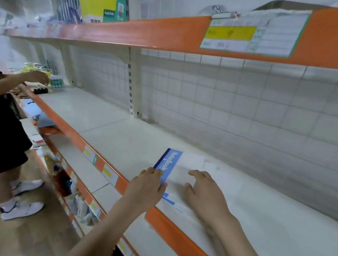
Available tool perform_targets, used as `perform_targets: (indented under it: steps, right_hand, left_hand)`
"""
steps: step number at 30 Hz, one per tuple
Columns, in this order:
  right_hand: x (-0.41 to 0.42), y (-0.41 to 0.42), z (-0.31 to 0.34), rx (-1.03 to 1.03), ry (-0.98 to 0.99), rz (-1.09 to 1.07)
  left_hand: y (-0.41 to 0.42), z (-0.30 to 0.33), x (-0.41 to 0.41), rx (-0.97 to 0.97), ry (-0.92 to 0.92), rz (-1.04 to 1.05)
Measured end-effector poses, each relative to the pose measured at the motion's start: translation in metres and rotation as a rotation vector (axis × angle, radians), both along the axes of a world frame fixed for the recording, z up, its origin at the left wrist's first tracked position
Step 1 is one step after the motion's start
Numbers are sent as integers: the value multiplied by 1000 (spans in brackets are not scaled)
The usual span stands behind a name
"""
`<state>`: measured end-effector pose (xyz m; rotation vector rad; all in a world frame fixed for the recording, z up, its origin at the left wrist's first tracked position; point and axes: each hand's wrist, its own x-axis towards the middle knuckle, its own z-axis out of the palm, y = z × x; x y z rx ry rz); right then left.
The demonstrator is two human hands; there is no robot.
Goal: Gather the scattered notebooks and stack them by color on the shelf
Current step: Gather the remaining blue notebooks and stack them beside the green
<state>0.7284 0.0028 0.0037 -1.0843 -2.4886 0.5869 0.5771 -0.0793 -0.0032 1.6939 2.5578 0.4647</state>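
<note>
Left hand point(149, 183) pinches blue-spined notebook point(177, 170) lower center on shelf point(120, 141); right hand point(201, 190) flat, released. Light, floppy; grip spine.

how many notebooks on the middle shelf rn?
1 clearly: a blue-and-white notebook on the shelf near its front edge, left hand at its blue spine, right hand over the cover. More may lie stacked beneath, hidden.

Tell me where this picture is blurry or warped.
Head view: the upper left corner smears badly, the shelf edge bows from the wide lens, the right hand looks slightly motion-blurred, the notebook title stays readable.
</note>
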Motion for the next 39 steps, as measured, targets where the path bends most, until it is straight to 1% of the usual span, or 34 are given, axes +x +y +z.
perform_targets:
  steps: [7,10,12,16,18,20,21,24,27,29,31,33,34,35,37,38,39]
  right_hand:
    - [6,12,-4,-10,-3,-150]
    - [6,16,-5,-17,-5,-208]
    - [5,17,-6,-33,-16,-245]
    - [-4,15,-6,-44,-35,-316]
    - [-13,14,-5,-17,-53,-346]
    - [-21,13,-3,15,-46,-364]
    - [-24,13,-3,27,-44,-370]
    - [-32,10,-2,46,-33,-384]
    - [-41,2,-7,57,-72,-362]
    - [-49,-3,-13,30,-112,-308]
    - [-54,-4,-18,-9,-116,-258]
    - [-54,-4,-22,-5,-112,-237]
    - [-54,-4,-24,2,-118,-231]
    - [-55,-3,-25,8,-120,-233]
    - [-55,-2,-30,30,-95,-266]
    - [-54,-2,-32,47,-75,-298]
    - [-53,-2,-34,68,-60,-335]
  left_hand:
    - [38,-3,-10,-201,50,56]
    - [50,-3,-14,-268,132,73]
    - [58,-1,-20,-286,169,70]
    - [72,0,-34,-316,84,63]
    - [76,-1,-42,-314,107,24]
    - [81,-2,-51,-270,105,-38]
    - [83,-2,-54,-242,53,-67]
    - [87,-2,-60,-119,-207,-134]
    - [89,-3,-61,128,-301,-249]
    - [92,-4,-60,244,-480,-293]
    - [92,-2,-57,258,-720,-291]
    - [92,-3,-54,218,-1006,-270]
    - [91,-3,-53,184,-1117,-254]
    - [91,-3,-52,161,-1177,-245]
    - [91,-2,-54,166,-1174,-259]
    - [90,-3,-56,181,-1101,-269]
    - [91,-4,-60,187,-941,-280]
